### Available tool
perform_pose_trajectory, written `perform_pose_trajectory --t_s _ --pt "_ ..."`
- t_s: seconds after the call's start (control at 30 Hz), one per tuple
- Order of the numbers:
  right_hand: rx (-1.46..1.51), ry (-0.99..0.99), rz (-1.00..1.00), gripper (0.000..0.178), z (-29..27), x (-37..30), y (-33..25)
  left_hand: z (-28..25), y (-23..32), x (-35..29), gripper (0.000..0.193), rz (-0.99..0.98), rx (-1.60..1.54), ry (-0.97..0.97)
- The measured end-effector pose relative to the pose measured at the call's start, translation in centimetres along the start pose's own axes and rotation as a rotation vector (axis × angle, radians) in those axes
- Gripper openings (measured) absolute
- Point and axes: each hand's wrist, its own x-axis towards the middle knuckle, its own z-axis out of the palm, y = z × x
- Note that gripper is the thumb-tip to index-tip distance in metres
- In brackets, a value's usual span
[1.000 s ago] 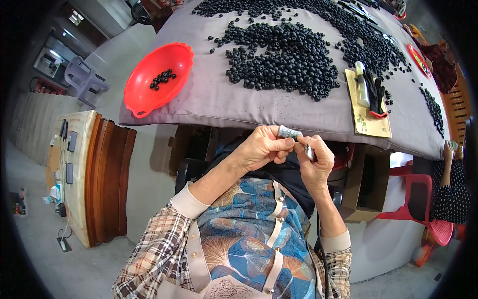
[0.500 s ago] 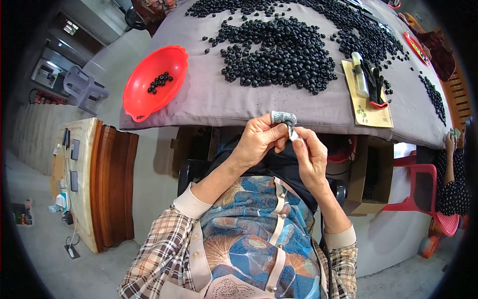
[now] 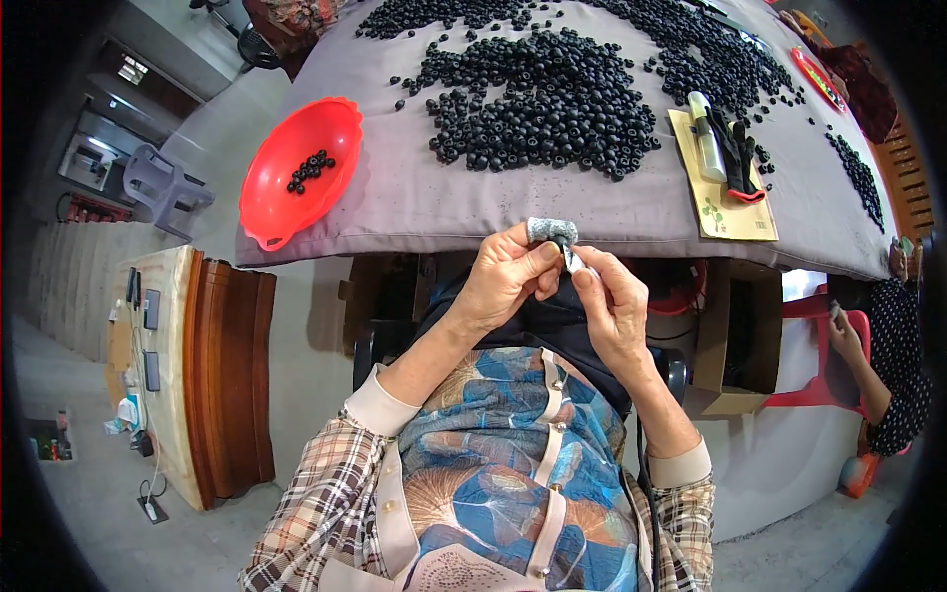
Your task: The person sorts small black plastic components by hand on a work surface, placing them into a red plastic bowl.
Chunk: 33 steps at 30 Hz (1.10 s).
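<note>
My left hand (image 3: 505, 279) is closed just off the table's near edge, with a grey speckled cloth sleeve (image 3: 550, 230) around its index finger. Thumb and index finger pinch a small black bead (image 3: 563, 241), mostly covered by the fingers. Close against it, my right hand (image 3: 614, 299) is shut on a small, pale, blade-like piece (image 3: 572, 260) whose tip meets the bead. A broad heap of black beads (image 3: 547, 104) with holes lies on the cloth beyond my hands. To the left, a red scalloped bowl (image 3: 286, 219) holds several black beads (image 3: 313, 172).
The grey tablecloth (image 3: 395, 212) covers the table. On its right lie a tan card (image 3: 735, 222), a clear tube (image 3: 706, 138) and a black glove (image 3: 735, 163). Cardboard box (image 3: 740, 335) below. A co-worker's arm (image 3: 856, 360) shows at right, near a red chair (image 3: 801, 331).
A dark bead now shows between my fingertips, and the pale piece has tilted against it. My hands stay nearly in place. The co-worker's arm at right has come down from the table edge.
</note>
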Motion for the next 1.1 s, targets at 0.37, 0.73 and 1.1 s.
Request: perform_pose_trajectory --t_s 0.37,0.73,1.1 --pt "-0.005 -0.032 0.087 0.018 -0.34 0.17 -0.4 -0.1 0.03 -0.01 0.018 -0.013 0.028 -0.005" --pt "0.1 -0.036 0.067 0.017 -0.2 0.12 0.1 0.11 0.0 -0.07 0.017 0.004 0.027 -0.013" --pt "0.111 -0.028 0.066 0.015 -0.03 0.05 -0.28 0.27 0.13 -0.32 0.013 0.054 0.103 0.014"
